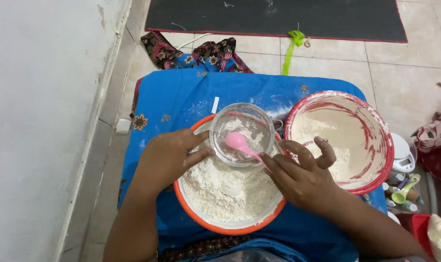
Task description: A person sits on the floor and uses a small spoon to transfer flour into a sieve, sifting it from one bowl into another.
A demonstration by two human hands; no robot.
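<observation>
**Pink spoon working flour in a round sieve**

The sieve [242,133], a round metal-rimmed mesh strainer dusted white, sits over the far edge of an orange-rimmed bowl [230,227] heaped with soft, lumpy flour [220,187]. The left hand [169,157] curls its fingers against the sieve's near-left rim, gripping it. The right hand [300,177] pinches the handle of a glossy pink plastic spoon [239,142], its bowl resting inside the sieve; the other fingers are loosely spread. Just beside, to the right, stands a red-rimmed bowl [386,145], smeared with flour inside. Both bowls rest on a blue cloth [181,97].
</observation>
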